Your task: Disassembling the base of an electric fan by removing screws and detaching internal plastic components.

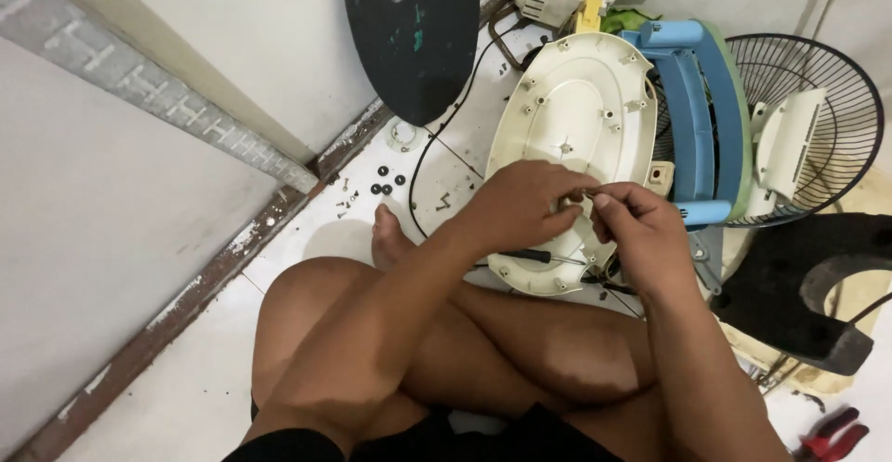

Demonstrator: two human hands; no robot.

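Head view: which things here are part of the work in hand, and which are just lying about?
In hand: left hand and right hand meeting over the cream plastic cover; screwdriver beneath them.

Lying about: wire fan guard, black oval panel, loose screws, red pliers.

Two hands, the left (pixel 525 204) and the right (pixel 641 230), meet over one cream oval plastic cover (pixel 567 118). One black-handled screwdriver (pixel 534 257) lies under them. Three small black washers (pixel 387 184) and a scatter of loose screws (pixel 346 204), too small to count, dot the tiled floor (pixel 316 239). One wire fan guard (pixel 836 118), one blue plastic frame (pixel 692 118), one black oval panel (pixel 413 34) and one pair of red-handled pliers (pixel 830 436) lie about.
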